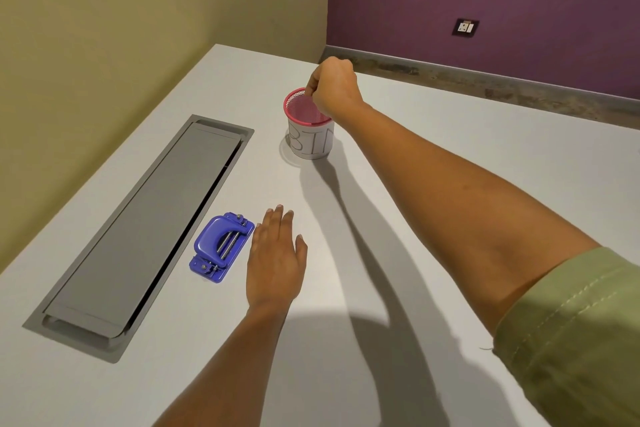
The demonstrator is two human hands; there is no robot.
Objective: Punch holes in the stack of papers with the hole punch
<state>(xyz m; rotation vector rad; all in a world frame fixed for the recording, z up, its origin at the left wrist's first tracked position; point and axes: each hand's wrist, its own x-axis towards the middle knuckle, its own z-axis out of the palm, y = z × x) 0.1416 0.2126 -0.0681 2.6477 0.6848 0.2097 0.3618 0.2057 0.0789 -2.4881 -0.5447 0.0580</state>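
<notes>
Olive stitched sleeve (571, 340), right hand (334, 88) curled over pink mesh cup (311, 139), grip unclear; left hand (275, 260) flat beside blue hole punch (220, 246).

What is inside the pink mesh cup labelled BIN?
Only its pink mesh inner wall shows in the cup. The right hand covers part of the opening, and the bottom is hidden.
</notes>
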